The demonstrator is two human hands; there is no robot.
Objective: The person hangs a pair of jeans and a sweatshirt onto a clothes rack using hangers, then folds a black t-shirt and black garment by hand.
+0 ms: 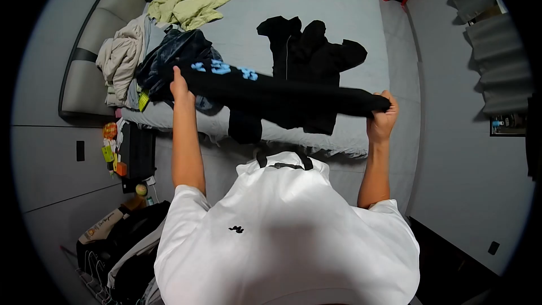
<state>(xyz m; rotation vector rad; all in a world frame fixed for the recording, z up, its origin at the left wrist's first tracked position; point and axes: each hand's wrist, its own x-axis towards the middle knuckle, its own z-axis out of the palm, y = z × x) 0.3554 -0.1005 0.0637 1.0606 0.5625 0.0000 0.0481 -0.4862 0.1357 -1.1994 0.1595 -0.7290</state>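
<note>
Black fabric spans our hands in the head view: a blue-printed garment (pixel 282 95) stretched above the near edge of the bed (pixel 339 0), fingers of our left hand (pixel 182 88) and right hand (pixel 384 118) closed on its ends. A loosened grip on either side could let it sag. Its left end overlaps a dark blue heap (pixel 161 62), which could snag if they touch; we cannot tell. A second black garment (pixel 310 51) lies behind, inviting confused edges. Beige cloth (pixel 119 59) and pale green cloth (pixel 189 4) crowd the left.
</note>
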